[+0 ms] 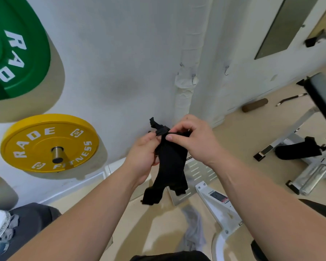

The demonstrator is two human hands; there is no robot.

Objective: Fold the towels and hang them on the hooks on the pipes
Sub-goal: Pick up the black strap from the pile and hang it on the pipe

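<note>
You have the towel [169, 162] in both hands, held up in front of the wall [120, 72], below and a little left of the pipe [188, 53]. Your left hand [143, 153] is curled round its upper part from the side, and your right hand [194, 140] pinches the bunched top edge between thumb and forefinger. The rest hangs free in a narrow, rumpled strip with two uneven tails at the bottom. By my reading the fold is loose and you are working the top into something a hook can take. Do that part carefully. Gather the top into one firm bunch or find a loop (I cannot tell from here whether the towel has one). Let the left hand hold the layers together while the right opens the hanging point. Before you lift, even out the tails so the cloth drops straight. The nearest hook [193, 80] sits on the pipe above your hands, well apart from the towel, so you will need to raise the cloth and reach forward. Hold the pinch until the cloth is fully over the tip. A grey towel [193, 228] lies crumpled on the floor [158, 228] below, likely your next one.
</note>
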